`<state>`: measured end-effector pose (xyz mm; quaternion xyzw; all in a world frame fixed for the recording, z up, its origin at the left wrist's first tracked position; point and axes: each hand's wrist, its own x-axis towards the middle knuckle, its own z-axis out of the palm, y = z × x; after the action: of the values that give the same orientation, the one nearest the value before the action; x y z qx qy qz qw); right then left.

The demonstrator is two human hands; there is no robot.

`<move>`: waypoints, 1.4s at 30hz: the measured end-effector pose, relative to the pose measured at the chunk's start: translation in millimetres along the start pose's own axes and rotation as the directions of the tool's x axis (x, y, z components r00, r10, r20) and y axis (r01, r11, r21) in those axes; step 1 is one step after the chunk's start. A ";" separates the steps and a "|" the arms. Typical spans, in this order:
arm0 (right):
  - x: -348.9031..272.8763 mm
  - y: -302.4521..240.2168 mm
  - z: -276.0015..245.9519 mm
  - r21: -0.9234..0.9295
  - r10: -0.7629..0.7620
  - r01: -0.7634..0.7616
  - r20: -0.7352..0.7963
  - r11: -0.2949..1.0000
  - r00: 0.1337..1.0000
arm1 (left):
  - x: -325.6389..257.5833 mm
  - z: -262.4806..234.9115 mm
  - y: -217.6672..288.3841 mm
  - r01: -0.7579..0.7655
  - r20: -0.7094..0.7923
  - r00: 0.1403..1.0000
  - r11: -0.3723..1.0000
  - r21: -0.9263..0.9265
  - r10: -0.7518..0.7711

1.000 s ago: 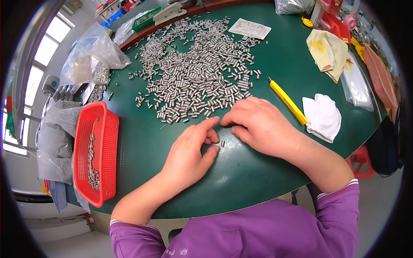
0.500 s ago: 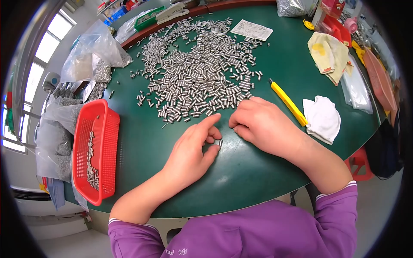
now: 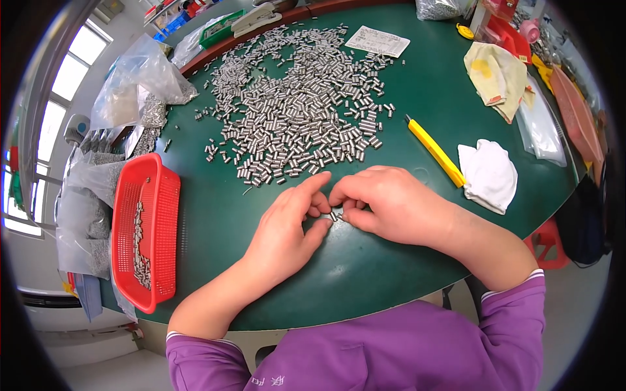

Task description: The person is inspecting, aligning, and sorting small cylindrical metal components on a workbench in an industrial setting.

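Just in front of the heap of small metal cylinders (image 3: 300,117), my two hands meet over the green tabletop. Between the fingertips of my left hand (image 3: 283,225) is a small shiny metal cylinder (image 3: 333,216). My right hand (image 3: 388,202) curls in from the right, its thumb and forefinger drawn together at a small metal piece (image 3: 341,217) beside that cylinder. The fingers partly hide both pieces, so I cannot tell whether they touch. A thin loose pin-like bit (image 3: 247,191) lies at the near edge of the heap.
At the left stands a red plastic basket (image 3: 168,228) holding some metal pieces, with filled plastic bags (image 3: 81,208) beyond it. Toward the right lie a yellow cutter knife (image 3: 435,151), a white cloth glove (image 3: 488,176) and a yellowish cloth (image 3: 495,78). A paper slip (image 3: 378,42) rests behind.
My right hand has moved left and slightly down from the heap's near edge, bringing its fingertips to the cylinder at my left hand. The left hand stays nearly in place.
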<state>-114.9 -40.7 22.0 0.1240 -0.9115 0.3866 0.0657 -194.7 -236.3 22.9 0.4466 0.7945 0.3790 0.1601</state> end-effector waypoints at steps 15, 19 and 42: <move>1.9 -0.1 4.5 0.001 -0.074 0.074 0.006 0.997 0.997 | -1.1 0.5 -2.2 -0.019 -0.030 0.999 0.999 0.028 0.020; 3.0 1.0 5.8 0.023 -0.082 0.082 -0.013 0.996 0.997 | -1.1 0.8 -2.9 -0.010 -0.033 0.999 1.000 0.020 0.011; 3.7 6.9 -7.8 -0.128 -0.036 0.002 -0.261 0.992 0.965 | 5.8 -6.9 -0.5 -0.331 0.093 0.943 0.919 0.215 0.319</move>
<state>-120.2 -31.1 23.5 0.0758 -0.9163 0.3402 0.1974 -202.2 -234.8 27.6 0.5980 0.7427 0.2943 0.0649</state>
